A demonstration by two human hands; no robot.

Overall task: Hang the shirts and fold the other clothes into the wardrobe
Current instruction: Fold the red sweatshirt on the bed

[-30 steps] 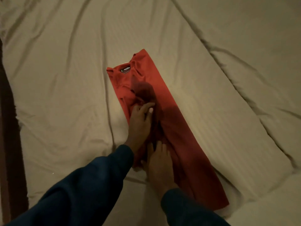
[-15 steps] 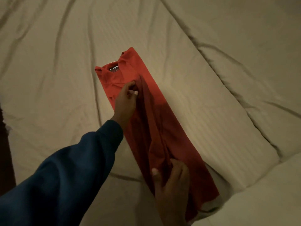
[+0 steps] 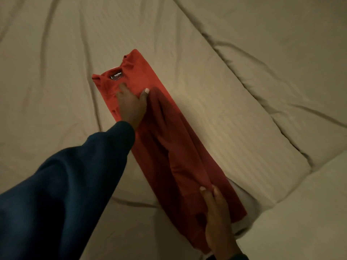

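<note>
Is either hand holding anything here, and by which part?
Right hand pinches the red garment near its hem end; left hand presses flat below the collar.

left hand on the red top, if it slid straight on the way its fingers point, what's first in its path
Probably the small black neck label of the folded red top: the left hand lies flat just below the collar, fingers toward it.

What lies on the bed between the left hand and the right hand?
In the head view, only the folded red shirt spans the stretch from the left hand near its collar to the right hand near its hem; a sleeve fold runs along it.
</note>
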